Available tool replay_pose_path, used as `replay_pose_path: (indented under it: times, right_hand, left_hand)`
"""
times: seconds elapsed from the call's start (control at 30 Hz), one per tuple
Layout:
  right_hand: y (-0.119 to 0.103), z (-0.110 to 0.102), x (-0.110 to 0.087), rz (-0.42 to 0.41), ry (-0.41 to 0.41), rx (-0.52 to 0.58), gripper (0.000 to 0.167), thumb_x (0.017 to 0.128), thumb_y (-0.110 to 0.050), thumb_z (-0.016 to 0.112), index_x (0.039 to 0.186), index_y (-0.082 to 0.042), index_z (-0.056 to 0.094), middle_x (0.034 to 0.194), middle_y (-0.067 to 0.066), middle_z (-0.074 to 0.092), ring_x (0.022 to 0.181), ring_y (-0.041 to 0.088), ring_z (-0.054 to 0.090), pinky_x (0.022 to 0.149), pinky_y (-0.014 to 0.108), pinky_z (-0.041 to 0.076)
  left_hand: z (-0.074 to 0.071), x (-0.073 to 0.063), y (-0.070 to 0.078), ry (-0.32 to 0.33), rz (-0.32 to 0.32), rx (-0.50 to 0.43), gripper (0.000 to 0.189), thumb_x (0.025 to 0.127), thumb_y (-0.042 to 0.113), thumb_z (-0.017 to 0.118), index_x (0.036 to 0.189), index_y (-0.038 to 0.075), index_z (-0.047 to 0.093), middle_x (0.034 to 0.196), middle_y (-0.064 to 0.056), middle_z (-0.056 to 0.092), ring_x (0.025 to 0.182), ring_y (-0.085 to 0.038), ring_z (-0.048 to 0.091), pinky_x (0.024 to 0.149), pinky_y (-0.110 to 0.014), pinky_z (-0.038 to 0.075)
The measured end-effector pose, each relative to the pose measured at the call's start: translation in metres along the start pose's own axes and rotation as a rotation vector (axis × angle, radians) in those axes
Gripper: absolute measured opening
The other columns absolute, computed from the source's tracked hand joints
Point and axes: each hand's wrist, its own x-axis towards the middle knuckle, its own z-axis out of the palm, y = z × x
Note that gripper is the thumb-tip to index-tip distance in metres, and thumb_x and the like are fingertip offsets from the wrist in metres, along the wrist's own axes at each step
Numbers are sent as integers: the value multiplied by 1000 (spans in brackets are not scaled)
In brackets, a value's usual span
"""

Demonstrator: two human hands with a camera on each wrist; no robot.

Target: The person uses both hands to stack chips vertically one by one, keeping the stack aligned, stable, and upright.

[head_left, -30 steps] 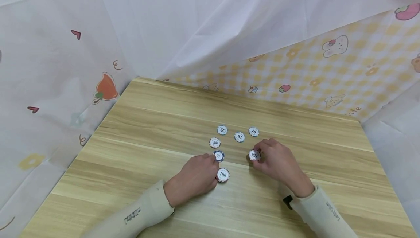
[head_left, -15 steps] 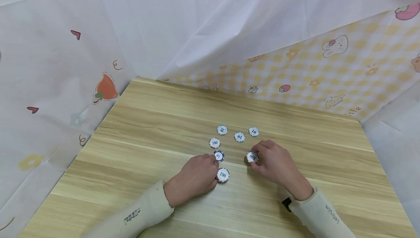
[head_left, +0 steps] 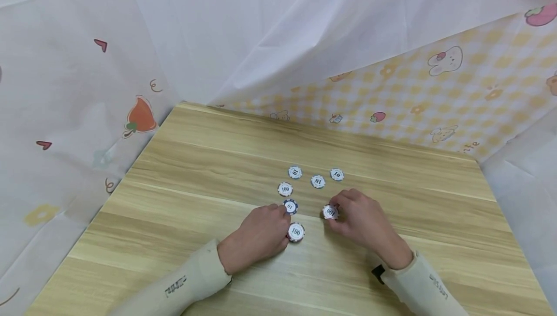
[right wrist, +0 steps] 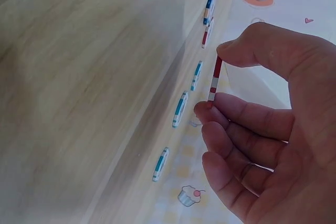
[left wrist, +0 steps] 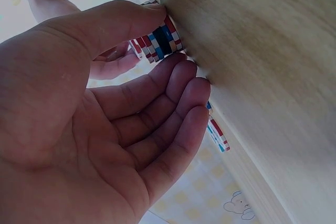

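In the head view, my left hand [head_left: 256,233] holds a short stack of poker chips [head_left: 296,232], a 100 on top. The left wrist view shows the thumb on one side of this stack [left wrist: 160,40], with the curled fingers on the other. My right hand [head_left: 365,219] pinches a single red-and-white 100 poker chip [head_left: 330,212] to the right of the stack. Its edge [right wrist: 214,80] shows between thumb and fingertips in the right wrist view, raised off the table. A dark blue 10 chip [head_left: 290,206] lies just beyond the left fingers, partly covered by them.
Another 100 chip [head_left: 285,189] lies flat farther back. Three light blue 10 chips lie behind: one at left [head_left: 295,172], one in the middle [head_left: 318,181], one at right [head_left: 337,174]. The wooden table [head_left: 196,161] meets patterned cloth [head_left: 435,98] at the back.
My right hand has moved a little left and nearer, carrying the pinched 100 chip toward the stack. The left hand and the other chips stay in place.
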Motion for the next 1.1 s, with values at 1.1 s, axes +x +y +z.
replay_pose_path:
  times: [1.1]
  right_hand:
    - [-29, 7, 2, -118, 19, -35, 35, 81, -35, 93, 103, -11, 79, 101, -2, 73, 91, 15, 68, 74, 37, 59]
  left_hand:
    - [1, 3, 0, -65, -22, 7, 26, 97, 28, 79, 100, 3, 79, 90, -4, 68, 74, -15, 58, 65, -28, 54]
